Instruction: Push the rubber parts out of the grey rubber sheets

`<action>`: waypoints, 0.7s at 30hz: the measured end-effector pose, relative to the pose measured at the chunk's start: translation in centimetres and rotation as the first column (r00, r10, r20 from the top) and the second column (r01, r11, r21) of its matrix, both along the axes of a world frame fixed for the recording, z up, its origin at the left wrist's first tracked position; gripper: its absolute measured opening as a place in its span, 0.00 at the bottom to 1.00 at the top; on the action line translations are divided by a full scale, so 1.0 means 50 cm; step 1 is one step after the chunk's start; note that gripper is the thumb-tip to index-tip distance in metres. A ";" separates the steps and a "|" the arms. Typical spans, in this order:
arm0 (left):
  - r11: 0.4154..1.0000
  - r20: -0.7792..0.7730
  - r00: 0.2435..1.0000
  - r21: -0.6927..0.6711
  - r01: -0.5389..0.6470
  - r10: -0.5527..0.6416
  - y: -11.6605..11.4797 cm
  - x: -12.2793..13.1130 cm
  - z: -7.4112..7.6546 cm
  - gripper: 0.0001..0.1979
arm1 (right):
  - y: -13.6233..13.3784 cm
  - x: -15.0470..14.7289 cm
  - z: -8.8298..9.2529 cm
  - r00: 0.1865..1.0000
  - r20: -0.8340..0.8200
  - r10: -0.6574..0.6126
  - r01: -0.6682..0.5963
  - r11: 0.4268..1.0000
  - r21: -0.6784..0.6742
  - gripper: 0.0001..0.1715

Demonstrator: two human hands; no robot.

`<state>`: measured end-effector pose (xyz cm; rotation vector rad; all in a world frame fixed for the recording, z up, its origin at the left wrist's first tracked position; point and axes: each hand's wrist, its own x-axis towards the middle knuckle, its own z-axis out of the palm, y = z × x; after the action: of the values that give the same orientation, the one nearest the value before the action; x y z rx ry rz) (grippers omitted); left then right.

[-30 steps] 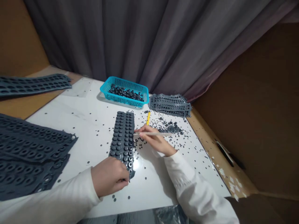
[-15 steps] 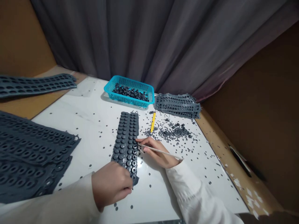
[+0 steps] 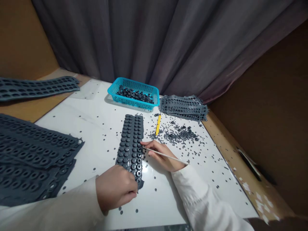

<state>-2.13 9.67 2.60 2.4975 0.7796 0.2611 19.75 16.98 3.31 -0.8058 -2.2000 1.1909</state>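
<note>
A dark grey rubber sheet [image 3: 130,144] with rows of round raised studs lies lengthwise in front of me. My left hand [image 3: 117,186] is closed over its near left end; the fingertips are hidden beneath the hand. My right hand [image 3: 163,154] is at the sheet's right edge and grips a thin whitish stick [image 3: 168,156]. The stick's tip points at the right-hand column of studs, where the index fingertip also touches or nearly touches. Several studs near the lower right show open ring-shaped tops.
Behind stands a blue plastic basket [image 3: 133,104] of small black pieces. A yellow pen-like tool [image 3: 158,125] lies beside a pile of small dark discs [image 3: 184,134]. Perforated sheets [image 3: 184,109] are stacked at back right; more studded sheets [image 3: 31,150] lie at left, another [image 3: 38,89] behind them.
Both hands keep nearly the same places on the sheet. The whole view has shifted very slightly; the right index finger looks a little straighter along the sheet's edge.
</note>
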 end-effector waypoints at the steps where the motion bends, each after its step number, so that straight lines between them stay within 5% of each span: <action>1: 1.000 0.004 1.000 0.002 0.000 0.000 0.000 0.000 0.000 0.05 | 0.001 0.000 0.000 1.000 0.011 0.007 -0.008 1.000 0.021 0.14; 7: 0.999 0.017 1.000 -0.038 -0.004 0.005 0.005 0.001 0.003 0.05 | 0.006 -0.008 -0.013 0.985 0.174 0.009 -0.060 0.955 0.291 0.14; 12: 0.995 0.019 1.000 -0.100 -0.012 0.014 0.008 0.003 0.010 0.05 | 0.018 -0.014 -0.020 0.958 0.259 -0.119 -0.003 0.904 0.428 0.12; 16: 0.993 0.019 1.000 -0.114 -0.017 0.019 0.008 0.004 0.012 0.06 | 0.023 -0.009 -0.022 0.965 0.180 -0.191 0.117 0.926 0.358 0.15; 21: 0.994 0.033 0.999 -0.110 -0.023 0.027 0.010 0.004 0.006 0.06 | 0.016 -0.010 -0.023 0.995 0.077 -0.057 0.040 0.976 0.216 0.17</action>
<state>-1.93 10.17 2.93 2.3755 0.7904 0.2625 19.25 17.77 2.17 -0.8260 -2.3133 0.8921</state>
